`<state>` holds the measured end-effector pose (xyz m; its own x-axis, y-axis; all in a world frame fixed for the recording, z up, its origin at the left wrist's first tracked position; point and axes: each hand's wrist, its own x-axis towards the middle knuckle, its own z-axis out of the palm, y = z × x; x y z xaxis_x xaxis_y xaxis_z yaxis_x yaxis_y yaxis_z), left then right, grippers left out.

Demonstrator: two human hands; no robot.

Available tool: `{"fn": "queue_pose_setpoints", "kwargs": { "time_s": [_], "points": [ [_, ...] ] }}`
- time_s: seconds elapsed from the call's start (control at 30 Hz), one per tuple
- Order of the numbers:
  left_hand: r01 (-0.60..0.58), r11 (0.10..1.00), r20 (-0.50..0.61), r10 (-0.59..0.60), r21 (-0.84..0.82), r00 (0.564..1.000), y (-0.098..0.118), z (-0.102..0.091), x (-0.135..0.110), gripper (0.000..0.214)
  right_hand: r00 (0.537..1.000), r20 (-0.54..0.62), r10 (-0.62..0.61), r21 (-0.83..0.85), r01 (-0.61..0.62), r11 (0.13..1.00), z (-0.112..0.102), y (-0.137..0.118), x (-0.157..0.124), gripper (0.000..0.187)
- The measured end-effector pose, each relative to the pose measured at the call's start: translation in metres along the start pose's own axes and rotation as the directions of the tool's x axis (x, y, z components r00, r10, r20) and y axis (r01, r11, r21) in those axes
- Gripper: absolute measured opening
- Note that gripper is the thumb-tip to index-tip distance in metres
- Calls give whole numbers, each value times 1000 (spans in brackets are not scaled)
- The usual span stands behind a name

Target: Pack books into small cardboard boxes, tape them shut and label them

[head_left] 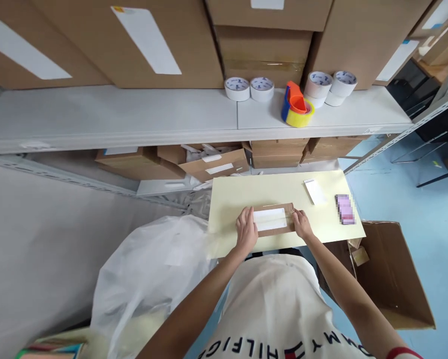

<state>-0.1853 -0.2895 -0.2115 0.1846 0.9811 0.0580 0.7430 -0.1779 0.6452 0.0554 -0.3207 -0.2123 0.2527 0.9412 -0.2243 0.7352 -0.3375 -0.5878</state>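
Note:
A small flat cardboard box [265, 233] with a white label on top is held at its two ends over the pale yellow table [224, 192]. My left hand [247, 230] is closed on its left end, fingers along the edge. At the other end, my right hand [302, 224] pinches the corner, where shiny clear tape shows. Whether the box rests fully on the table I cannot tell. Beyond my right hand lie a white slip of paper [315, 191] and a purple item [345, 209], blurred by pixels.
A grey shelf [152, 114] across the front bears large cartons, several white tape rolls [237, 89] and a red-and-blue tape dispenser [298, 107]. Open cartons [216, 164] fill the lower shelf. White plastic sheeting [145, 269] bulges at left; an open carton [392, 269] stands at right.

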Motion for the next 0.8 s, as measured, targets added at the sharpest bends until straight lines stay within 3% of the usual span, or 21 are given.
{"fn": "queue_pose_setpoints", "kwargs": {
  "time_s": [0.1,0.23,0.3,0.43,0.57,0.67,0.8],
  "points": [
    [-100,985,113,85,141,990,39,1,10,63,1000,0,-8,-59,8,998,-16,35,16,49],
    [-222,965,244,185,137,952,93,17,41,56,999,4,36,-291,-33,956,-43,85,57,49],
    [-275,957,340,229,93,912,116,32,60,48,999,50,15,-351,4,936,-50,106,81,55],
    [-290,957,570,240,-3,786,151,72,94,37,987,155,-39,-361,94,928,-49,130,110,62],
    [-213,977,696,167,-21,698,162,111,110,34,974,215,-67,-327,137,935,-41,138,105,68],
    [-79,995,716,94,-55,692,155,131,110,33,958,271,-96,-304,179,935,-42,141,89,69],
    [134,989,744,-46,-59,667,137,147,103,32,938,305,-165,-261,249,933,-55,147,77,52]
  ]
}}
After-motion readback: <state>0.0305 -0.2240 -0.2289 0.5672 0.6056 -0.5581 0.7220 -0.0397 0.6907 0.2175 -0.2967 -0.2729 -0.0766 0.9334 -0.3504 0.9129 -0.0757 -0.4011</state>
